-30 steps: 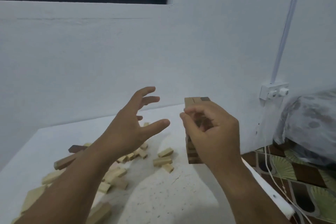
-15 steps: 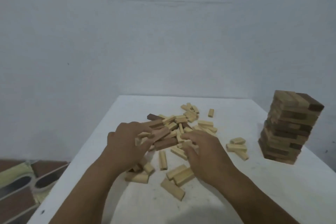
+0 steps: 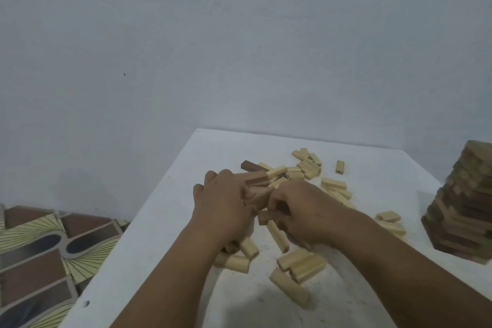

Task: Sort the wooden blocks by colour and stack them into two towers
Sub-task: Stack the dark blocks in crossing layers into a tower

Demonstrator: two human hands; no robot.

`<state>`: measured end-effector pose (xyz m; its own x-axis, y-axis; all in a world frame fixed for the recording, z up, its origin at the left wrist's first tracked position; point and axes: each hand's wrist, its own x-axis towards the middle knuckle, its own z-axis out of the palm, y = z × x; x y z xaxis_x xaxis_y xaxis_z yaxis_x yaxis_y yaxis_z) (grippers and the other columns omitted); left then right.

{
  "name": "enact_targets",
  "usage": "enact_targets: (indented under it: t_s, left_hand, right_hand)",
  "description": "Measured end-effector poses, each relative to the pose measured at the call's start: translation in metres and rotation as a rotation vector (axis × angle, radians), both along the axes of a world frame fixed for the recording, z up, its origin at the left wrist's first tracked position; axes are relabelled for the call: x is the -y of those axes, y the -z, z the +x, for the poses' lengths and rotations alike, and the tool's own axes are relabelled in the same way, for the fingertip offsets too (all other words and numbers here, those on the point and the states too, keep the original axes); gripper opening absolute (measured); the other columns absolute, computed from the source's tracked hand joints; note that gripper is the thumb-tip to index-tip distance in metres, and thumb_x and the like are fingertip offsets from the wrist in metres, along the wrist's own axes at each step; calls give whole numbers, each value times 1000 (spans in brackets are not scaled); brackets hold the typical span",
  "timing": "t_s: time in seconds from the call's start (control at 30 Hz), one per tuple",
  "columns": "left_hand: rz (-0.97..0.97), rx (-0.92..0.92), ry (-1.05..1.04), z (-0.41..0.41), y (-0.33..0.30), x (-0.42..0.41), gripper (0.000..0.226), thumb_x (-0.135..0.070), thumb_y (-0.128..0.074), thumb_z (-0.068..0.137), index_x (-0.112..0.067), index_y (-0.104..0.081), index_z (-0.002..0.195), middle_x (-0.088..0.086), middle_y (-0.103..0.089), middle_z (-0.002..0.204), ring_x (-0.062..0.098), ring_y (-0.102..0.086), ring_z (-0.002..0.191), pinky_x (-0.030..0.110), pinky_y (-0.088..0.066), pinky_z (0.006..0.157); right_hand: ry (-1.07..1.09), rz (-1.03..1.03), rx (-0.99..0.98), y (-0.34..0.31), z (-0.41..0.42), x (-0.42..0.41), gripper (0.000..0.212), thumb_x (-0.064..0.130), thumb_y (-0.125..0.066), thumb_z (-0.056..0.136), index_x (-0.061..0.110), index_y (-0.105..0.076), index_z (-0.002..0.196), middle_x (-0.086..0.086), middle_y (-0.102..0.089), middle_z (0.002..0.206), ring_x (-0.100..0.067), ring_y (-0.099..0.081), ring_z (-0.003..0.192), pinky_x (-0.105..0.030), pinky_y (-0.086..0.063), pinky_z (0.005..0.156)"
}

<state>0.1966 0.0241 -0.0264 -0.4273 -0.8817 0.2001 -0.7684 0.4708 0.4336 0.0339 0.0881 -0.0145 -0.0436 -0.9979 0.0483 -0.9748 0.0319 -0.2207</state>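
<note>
Two bare forearms, no sleeves in view. Left hand [image 3: 226, 202] and right hand [image 3: 300, 210] ungloved; no rings, watch or bands visible.

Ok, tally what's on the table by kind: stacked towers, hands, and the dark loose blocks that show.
Stacked tower: 1
Hands, left hand and right hand: 2
Dark loose blocks, dark brown block and reddish-brown block: 2
Total: 5
Others may be hidden under the hands.
</note>
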Motion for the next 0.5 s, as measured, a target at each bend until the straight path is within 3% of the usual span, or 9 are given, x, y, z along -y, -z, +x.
enact_targets:
  t_s: [0.07,0.13,0.2,0.3,0.37,0.43,0.5]
  left_hand:
    - [85,-192,-42,7,-4,2,6,-33,-69,81,-32,-66,86,-14,-59,101,12,-54,101,31,-45,88]
    - [183,-466,-98,16,-9,5,5,-27,-71,81,-28,-66,82,-12,-66,91,9,-63,81,23,-55,68]
    - [243,-665,-179,23,-18,3,20,-43,-75,81,-25,-66,81,-12,-65,82,6,-62,74,16,-45,56]
    - [292,-906,-270,25,-24,-2,46,-68,-73,73,-24,-66,81,-12,-62,78,5,-59,72,23,-44,66]
    - [324,-965,-299,23,-21,-3,40,-62,-71,77,-22,-65,83,-9,-67,84,8,-62,77,27,-47,70]
    - [349,-971,-311,21,-15,-3,28,-49,-69,81,-22,-64,86,-2,-70,89,11,-65,80,28,-48,70]
    - [380,-985,-306,18,-12,-4,28,-54,-66,82,-27,-61,91,-3,-71,90,13,-69,80,29,-50,68]
  right_hand:
    - [-20,45,75,-10,2,-1,12,23,-72,82,32,-63,82,14,-61,84,-5,-59,73,-26,-54,65]
    - [-29,52,163,-22,1,0,20,24,-74,74,30,-56,82,12,-59,83,-7,-55,70,-26,-48,61]
    - [-10,7,232,-32,0,6,29,16,-70,72,28,-44,77,6,-56,75,-12,-47,62,-29,-40,56]
    - [29,-105,262,-34,7,26,29,4,-55,75,25,-36,79,5,-48,71,-6,-42,57,-30,-33,53]
    - [20,-156,204,-27,13,42,25,7,-54,76,26,-45,88,8,-53,80,-3,-52,69,-29,-40,57]
    - [5,-119,58,-17,15,59,33,14,-60,79,33,-56,107,11,-59,102,-13,-58,92,-32,-48,71]
    - [8,-43,-27,-9,14,73,41,16,-64,83,34,-60,120,10,-61,117,-17,-58,105,-31,-46,77]
